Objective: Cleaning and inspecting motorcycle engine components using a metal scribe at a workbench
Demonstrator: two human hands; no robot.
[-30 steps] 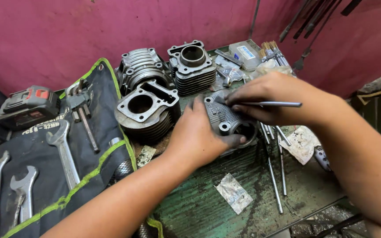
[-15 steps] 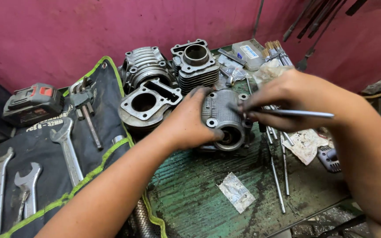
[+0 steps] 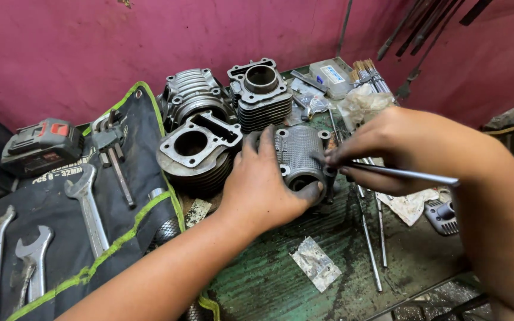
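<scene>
Head view: at frame centre, the left hand point(image 3: 266, 184) clamps a finned cylinder block point(image 3: 300, 156) lying on its side on the green bench point(image 3: 269, 279), fingers spread over the top, thumb beneath the bore. The right hand point(image 3: 400, 151) pinches a thin metal rod point(image 3: 406, 174), tip at the block's right edge. The contact point is hidden behind fingertips; the right forearm leaves the frame.

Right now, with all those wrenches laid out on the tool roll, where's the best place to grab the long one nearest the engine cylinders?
Grip the wrench by its bare shank, coming from above. It lies flat on the tool roll with its open jaw toward the wall, and the shank is slim and probably clear on both sides.
</scene>
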